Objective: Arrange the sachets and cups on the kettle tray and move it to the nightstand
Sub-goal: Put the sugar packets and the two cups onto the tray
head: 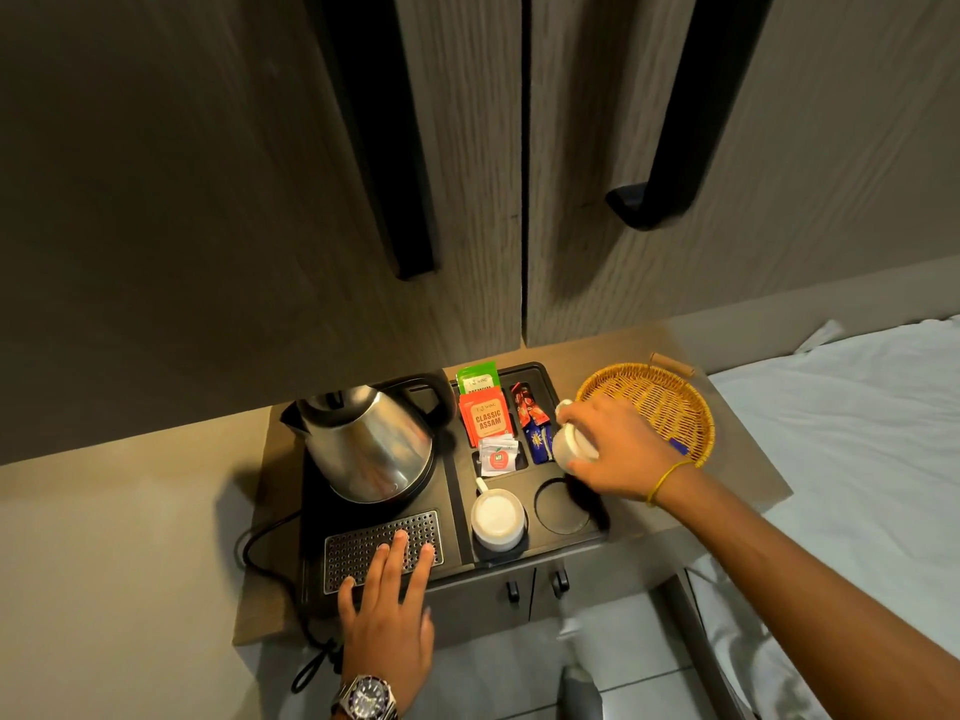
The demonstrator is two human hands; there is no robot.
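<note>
The tray (582, 527) sits on the counter (727, 491). The left hand (387, 610) lies flat and open on the grille (363, 543). The right hand (618, 449) grips a white cup (571, 446), tilted, above the empty cup recess (558, 506). A second cup (497, 517) is seated beside it. Sachets (485, 420) read "CLASSIC ASSAM" and "PREMIUM". The kettle (369, 444) stands at left.

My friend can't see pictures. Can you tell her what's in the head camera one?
A person's right hand holds a white cup above a black kettle tray, near an empty round cup slot. The left hand rests on the tray's metal grille. A steel kettle, tea sachets, another cup and a wicker basket are there.
</note>
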